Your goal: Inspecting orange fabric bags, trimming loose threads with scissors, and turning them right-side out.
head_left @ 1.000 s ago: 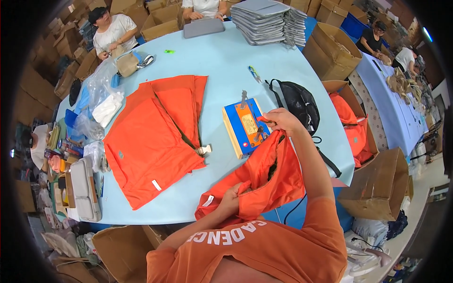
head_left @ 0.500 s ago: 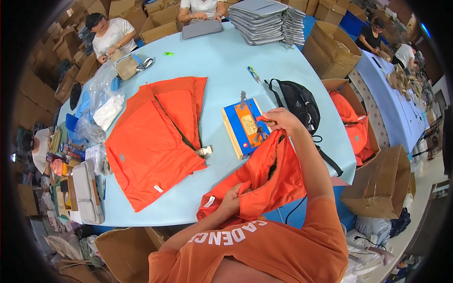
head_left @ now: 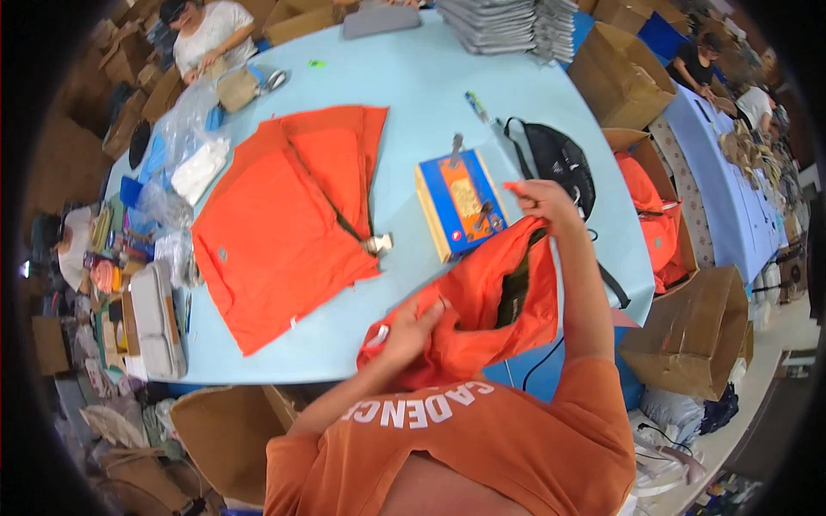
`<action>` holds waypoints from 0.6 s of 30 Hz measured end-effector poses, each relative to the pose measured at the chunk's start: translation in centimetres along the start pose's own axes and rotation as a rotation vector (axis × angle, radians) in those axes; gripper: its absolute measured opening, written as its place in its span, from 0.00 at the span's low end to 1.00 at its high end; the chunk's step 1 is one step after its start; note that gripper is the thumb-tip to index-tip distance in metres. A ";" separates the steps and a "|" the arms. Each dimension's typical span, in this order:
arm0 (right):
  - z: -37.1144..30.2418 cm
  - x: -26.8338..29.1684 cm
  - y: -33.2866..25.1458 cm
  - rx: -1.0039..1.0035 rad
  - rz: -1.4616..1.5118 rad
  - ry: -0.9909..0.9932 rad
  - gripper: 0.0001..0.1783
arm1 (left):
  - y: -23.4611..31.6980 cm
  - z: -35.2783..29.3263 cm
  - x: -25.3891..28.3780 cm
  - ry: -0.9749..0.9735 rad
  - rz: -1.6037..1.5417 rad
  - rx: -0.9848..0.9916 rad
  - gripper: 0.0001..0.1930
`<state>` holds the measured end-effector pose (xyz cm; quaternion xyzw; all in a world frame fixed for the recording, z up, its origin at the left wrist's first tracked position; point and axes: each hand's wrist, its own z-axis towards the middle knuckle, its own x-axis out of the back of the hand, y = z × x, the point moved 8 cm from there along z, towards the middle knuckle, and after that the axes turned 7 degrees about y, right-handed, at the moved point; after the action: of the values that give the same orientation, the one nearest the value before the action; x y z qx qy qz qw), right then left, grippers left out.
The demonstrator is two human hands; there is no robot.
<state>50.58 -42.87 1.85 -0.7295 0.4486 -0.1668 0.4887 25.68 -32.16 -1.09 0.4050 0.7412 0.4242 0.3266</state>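
An orange fabric bag [head_left: 471, 351] hangs between my hands at the table's near edge, its mouth spread and a dark olive lining showing. My left hand [head_left: 416, 334] grips its near-left side. With my right hand [head_left: 551, 205], I pinch the far corner of the bag, a bit of orange cloth poking past the fingertips. Just left of that hand sits a blue-and-orange block [head_left: 465, 196] on a pale wooden base, with grey metal posts standing on it. More orange fabric pieces [head_left: 284, 224] lie flat to the left, a whitish buckle [head_left: 379, 244] at their right corner.
A black bag [head_left: 555, 163] with straps and a small cutter [head_left: 476, 107] lie beyond the block. Grey cases [head_left: 490, 26] are stacked at the far edge. Cardboard boxes [head_left: 688, 331] flank the table's right side. A person [head_left: 211, 39] works across at far left.
My right hand has moved away from the block's metal post, pulling the bag's corner with it. The bag's mouth gapes wider, showing more lining. The whole view has shifted slightly.
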 end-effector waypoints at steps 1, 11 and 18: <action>-1.0 0.1 -0.2 -0.002 0.011 0.053 0.11 | -0.7 1.0 1.7 0.029 -0.078 -0.008 0.10; -7.7 1.3 2.7 0.101 0.189 0.122 0.13 | 7.7 4.0 11.9 0.228 -0.784 -0.132 0.15; -12.4 -2.6 5.1 0.391 0.305 0.227 0.20 | 7.0 4.6 15.3 0.267 -0.920 -0.295 0.19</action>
<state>38.26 -48.32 3.77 -0.5221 0.5645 -0.2555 0.5861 24.79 -14.90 1.05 -0.0724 0.8105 0.3846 0.4358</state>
